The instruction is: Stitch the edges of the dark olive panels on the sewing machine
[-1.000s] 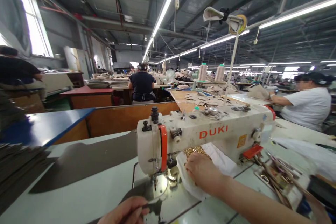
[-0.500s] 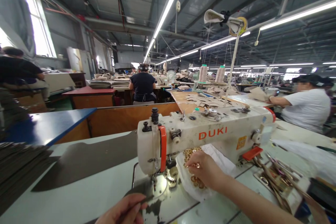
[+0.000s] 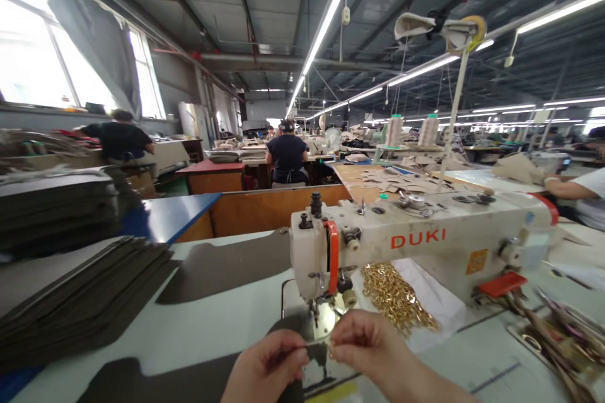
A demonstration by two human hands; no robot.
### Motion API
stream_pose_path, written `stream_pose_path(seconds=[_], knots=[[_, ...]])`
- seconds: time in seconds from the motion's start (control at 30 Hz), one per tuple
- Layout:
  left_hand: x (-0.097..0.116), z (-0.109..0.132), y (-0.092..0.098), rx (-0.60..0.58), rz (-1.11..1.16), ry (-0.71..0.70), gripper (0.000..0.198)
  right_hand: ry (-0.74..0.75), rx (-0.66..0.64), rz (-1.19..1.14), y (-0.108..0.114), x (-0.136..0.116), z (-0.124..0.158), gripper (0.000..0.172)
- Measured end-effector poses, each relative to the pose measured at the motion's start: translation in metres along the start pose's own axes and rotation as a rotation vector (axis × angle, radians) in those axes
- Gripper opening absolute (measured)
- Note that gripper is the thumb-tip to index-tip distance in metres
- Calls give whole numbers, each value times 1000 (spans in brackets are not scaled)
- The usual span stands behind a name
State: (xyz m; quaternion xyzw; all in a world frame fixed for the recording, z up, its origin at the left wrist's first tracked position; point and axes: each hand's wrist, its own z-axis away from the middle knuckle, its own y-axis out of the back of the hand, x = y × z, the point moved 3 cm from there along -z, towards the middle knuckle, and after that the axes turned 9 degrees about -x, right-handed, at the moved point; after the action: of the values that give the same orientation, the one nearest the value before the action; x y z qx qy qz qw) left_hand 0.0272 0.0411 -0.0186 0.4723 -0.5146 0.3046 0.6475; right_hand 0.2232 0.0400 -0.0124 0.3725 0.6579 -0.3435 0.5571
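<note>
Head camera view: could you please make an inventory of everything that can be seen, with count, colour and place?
Sewing machine: one, white with orange parts, on the worktable
Worktable: one, pale green, foreground
Gold metal pieces: many, gold, beneath the machine's arm
Sheet: one, white, under the gold pieces
Stacks: two, dark, left
Flat pieces: at least two, dark, on the worktable
Tools: several, mixed colours, right
Thread cones: two, pale with green tops, behind the machine
Tan pieces: many, tan, further back
Co-workers: at least three, dark or white tops, background
Ceiling lamps: several, white, overhead
Curtain: one, grey, left
Thin strip: one, colour unclear, between the hands
Left hand: one, bare, pinching the strip
Right hand: one, bare, at the strip's other end
</note>
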Motion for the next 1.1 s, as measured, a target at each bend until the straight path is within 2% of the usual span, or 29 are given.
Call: stream_pose_path(seconds=[0.1,0.23,0.37,0.53,0.73,0.87,0.97,1.1], knots=[[-1,1,-1,-13,90,-5,25,18,63,2,-19,6,-12,34],[-5,-1,1,-55,152,-18,31,6,90,18,-19,9,-18,36],[-4,-2,0,-107,226,-16,39,-44,46,-6,-12,14,-17,38],[5,0,-3,-159,307,55,53,-136,-58,-84,-12,10,-13,42],[0,1,-8,-206,358,67,49,-179,-101,-167,-18,11,-12,44],[-4,1,-8,-176,379,68,48,-116,-53,-152,-20,15,-12,44],[-2,2,-8,-129,393,71,49,-46,1,-113,-21,13,-11,38],[2,5,-7,-110,399,63,49,-43,-46,-154,-29,13,-12,35]])
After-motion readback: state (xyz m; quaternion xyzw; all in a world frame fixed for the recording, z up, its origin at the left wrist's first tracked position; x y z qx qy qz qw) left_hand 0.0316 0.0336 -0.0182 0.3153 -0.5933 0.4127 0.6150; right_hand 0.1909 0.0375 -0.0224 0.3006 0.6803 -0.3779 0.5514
